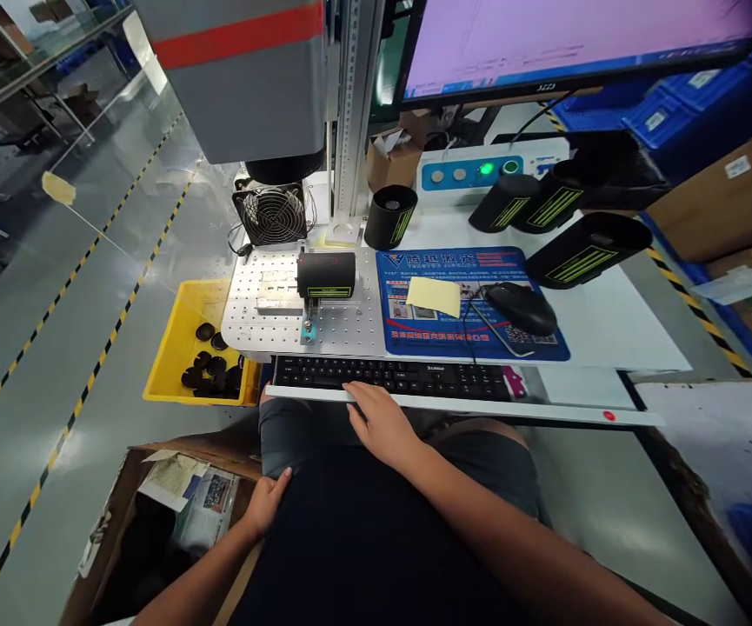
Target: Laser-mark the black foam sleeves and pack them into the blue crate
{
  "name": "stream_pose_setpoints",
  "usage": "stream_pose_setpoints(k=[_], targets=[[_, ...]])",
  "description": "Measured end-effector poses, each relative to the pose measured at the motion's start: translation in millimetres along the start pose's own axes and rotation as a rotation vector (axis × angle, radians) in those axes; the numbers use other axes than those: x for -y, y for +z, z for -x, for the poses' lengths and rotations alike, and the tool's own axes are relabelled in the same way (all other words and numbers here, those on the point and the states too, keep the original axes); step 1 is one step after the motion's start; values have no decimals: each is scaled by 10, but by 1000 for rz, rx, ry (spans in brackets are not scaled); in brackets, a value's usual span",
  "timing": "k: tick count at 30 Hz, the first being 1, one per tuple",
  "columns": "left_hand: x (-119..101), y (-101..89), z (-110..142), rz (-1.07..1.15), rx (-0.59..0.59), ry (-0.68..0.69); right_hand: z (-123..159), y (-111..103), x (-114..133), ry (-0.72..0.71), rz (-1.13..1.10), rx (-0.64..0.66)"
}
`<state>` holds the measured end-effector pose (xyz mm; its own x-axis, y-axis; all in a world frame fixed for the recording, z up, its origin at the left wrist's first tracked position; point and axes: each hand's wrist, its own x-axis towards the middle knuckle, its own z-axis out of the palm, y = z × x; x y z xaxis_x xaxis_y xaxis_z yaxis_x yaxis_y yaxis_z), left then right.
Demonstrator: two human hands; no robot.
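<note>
I have the right hand at the keyboard tray, fingers laid forward over its front lip by the keyboard, thumb spread away from them; it looks loosely open, with nothing I can see in its grasp. My left hand rests low against the dark shirt, thumb extended, other fingers partly hidden, so I cannot tell how closed it is or whether it holds anything. The keyboard lies on the tray, along the front edge of the desk. Beyond it I see a black cylinder on its side over the perforated plate. To the right, a mouse and a yellow note sit on the blue mouse pad
</note>
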<state>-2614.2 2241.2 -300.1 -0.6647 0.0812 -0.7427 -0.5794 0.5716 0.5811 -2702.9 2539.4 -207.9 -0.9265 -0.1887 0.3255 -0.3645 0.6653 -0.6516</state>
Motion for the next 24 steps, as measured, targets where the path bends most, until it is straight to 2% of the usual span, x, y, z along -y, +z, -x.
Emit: stream_pose_setpoints(k=[17,20,24], targets=[[80,-14,-84,1,33,12,-73,-125,68,60,-29,-213],[88,-1,-85,20,29,23,-328,-214,17,87,-55,-239],[91,9,-91,21,15,34,-993,-396,-139,230,-187,-198]])
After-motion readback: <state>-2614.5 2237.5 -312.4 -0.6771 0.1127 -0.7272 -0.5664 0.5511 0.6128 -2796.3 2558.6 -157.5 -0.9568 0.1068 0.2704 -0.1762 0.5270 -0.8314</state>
